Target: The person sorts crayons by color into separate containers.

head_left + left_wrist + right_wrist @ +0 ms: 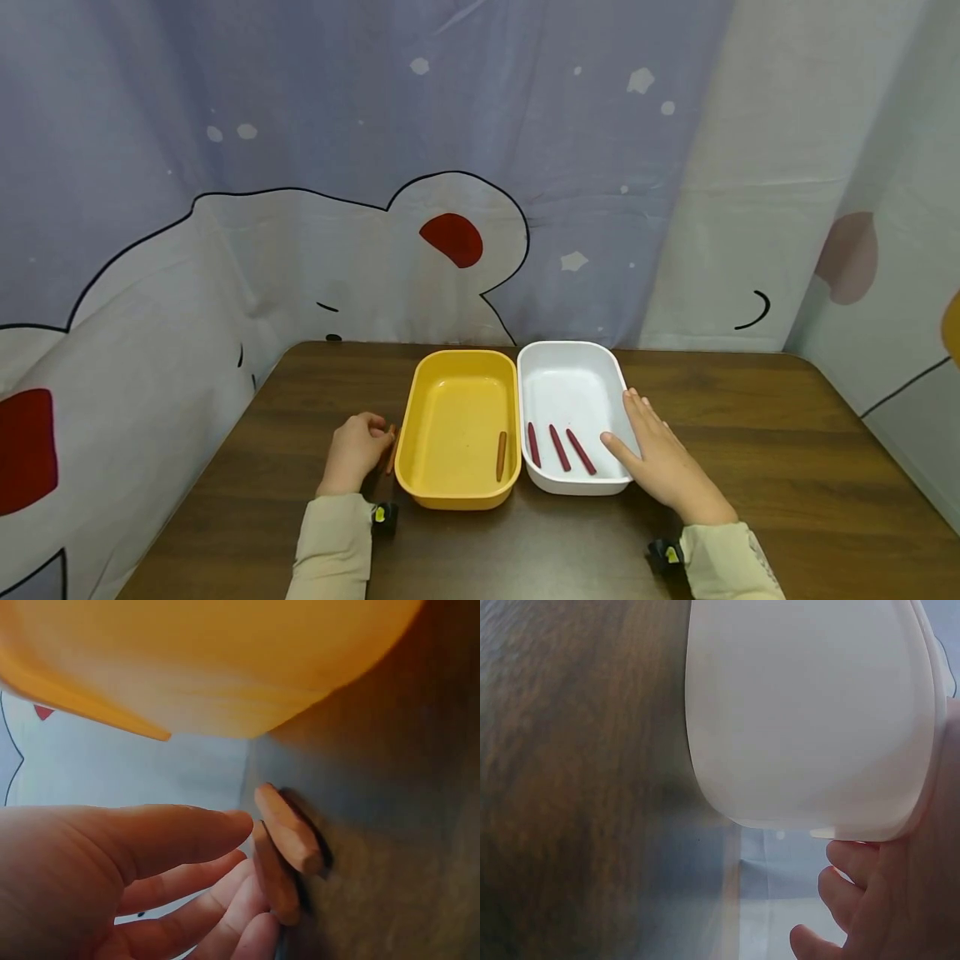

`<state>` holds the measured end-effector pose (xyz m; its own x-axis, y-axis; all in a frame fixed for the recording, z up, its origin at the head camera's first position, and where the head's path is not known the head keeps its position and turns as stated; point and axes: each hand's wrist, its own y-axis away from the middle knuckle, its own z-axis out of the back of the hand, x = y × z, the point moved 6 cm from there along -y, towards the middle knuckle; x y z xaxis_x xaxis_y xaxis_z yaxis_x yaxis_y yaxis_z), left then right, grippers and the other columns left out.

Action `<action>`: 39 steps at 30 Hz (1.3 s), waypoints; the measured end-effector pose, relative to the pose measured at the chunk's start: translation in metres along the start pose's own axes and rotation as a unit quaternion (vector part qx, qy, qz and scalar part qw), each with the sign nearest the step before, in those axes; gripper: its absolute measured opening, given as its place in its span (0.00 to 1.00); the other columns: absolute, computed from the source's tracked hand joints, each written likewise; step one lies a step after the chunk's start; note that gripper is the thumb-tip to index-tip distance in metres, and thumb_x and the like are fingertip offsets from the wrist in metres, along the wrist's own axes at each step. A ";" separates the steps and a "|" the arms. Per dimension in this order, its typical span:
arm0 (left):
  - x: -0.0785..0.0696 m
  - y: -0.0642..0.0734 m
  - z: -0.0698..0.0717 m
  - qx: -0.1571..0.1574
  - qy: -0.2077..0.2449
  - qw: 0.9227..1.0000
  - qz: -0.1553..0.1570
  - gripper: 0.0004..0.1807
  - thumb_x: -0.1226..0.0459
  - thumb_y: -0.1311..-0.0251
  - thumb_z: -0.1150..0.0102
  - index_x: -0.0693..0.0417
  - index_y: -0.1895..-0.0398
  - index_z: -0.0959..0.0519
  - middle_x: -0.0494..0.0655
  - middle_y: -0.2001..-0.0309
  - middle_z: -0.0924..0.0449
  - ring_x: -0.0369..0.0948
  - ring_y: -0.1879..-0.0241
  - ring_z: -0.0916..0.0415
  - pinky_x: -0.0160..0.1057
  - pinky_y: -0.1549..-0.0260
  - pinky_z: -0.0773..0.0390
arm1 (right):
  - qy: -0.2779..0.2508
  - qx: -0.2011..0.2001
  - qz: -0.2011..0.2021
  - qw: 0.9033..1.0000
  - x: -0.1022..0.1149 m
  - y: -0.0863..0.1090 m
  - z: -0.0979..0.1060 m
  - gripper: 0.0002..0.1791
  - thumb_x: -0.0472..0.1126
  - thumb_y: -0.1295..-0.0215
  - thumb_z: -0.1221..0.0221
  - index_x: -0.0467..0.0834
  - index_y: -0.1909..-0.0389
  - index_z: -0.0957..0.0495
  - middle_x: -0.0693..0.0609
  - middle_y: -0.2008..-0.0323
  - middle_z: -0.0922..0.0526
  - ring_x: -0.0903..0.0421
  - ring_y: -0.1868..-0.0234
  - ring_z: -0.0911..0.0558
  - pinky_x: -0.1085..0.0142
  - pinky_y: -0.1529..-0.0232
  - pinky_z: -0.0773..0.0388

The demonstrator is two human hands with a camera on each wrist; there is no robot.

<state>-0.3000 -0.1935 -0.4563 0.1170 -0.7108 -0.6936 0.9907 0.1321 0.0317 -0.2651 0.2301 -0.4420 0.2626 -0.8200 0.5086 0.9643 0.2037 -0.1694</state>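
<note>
My left hand [356,450] is at the left side of the yellow tub [403,425], its fingertips right at two orange-brown crayons [289,832] that lie side by side on the table. In the left wrist view the thumb and loosely bent fingers reach to the nearer crayon [274,877], without closing round it. One brown crayon [501,457] lies inside the yellow tub. My right hand [663,462] rests with spread fingers along the right rim of the white tub [577,486]. Three dark red crayons [558,448] lie in that tub.
Both tubs stand side by side on a dark brown wooden table [765,450]. A patterned curtain [337,108] hangs behind the table's back edge and along both sides.
</note>
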 end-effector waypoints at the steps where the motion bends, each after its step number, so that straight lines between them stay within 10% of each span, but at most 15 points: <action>1: 0.001 0.000 -0.001 0.001 0.001 1.000 0.001 0.17 0.68 0.36 0.39 0.73 0.48 0.21 0.58 0.63 0.15 0.51 0.63 0.18 0.49 0.63 0.17 | 0.000 0.000 0.000 1.000 0.000 0.000 0.000 0.47 0.61 0.23 0.50 0.30 0.22 0.52 0.32 0.21 0.52 0.31 0.22 0.52 0.33 0.28 0.52; 39: -0.007 0.001 0.013 -0.017 0.037 0.999 -0.015 0.15 0.69 0.38 0.42 0.69 0.51 0.20 0.59 0.60 0.14 0.51 0.60 0.18 0.47 0.61 0.18 | 0.003 0.000 0.001 1.000 -0.002 -0.001 -0.001 0.48 0.61 0.24 0.50 0.30 0.22 0.52 0.32 0.22 0.52 0.31 0.22 0.52 0.34 0.28 0.52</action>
<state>-0.2987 -0.1968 -0.4421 0.0809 -0.6617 -0.7454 0.9905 0.1368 -0.0139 -0.2667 0.2315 -0.4436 0.2645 -0.8232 0.5024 0.9637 0.2057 -0.1704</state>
